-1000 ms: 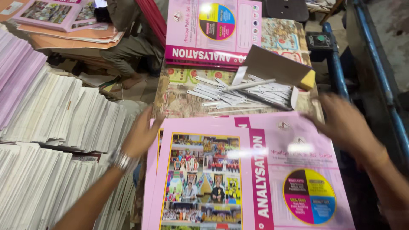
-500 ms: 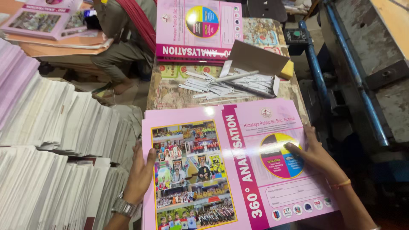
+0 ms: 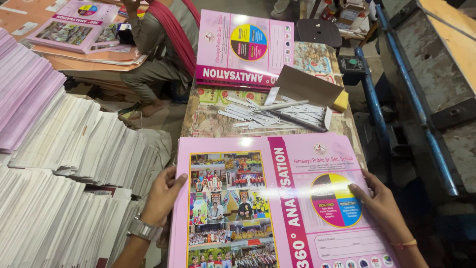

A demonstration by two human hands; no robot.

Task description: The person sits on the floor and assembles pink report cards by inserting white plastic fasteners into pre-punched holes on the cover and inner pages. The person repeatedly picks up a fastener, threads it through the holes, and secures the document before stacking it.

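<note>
Both hands gripped a pink cover sheet by its edges: left hand curled, right hand fingers flat on top. It lay at the desk's near edge.

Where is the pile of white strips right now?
In the head view, the white strips lie on the table just beyond the pink cover, beside a brown cardboard piece.

cluttered worktable, white paper stacks left, blue-railed machine right.
</note>
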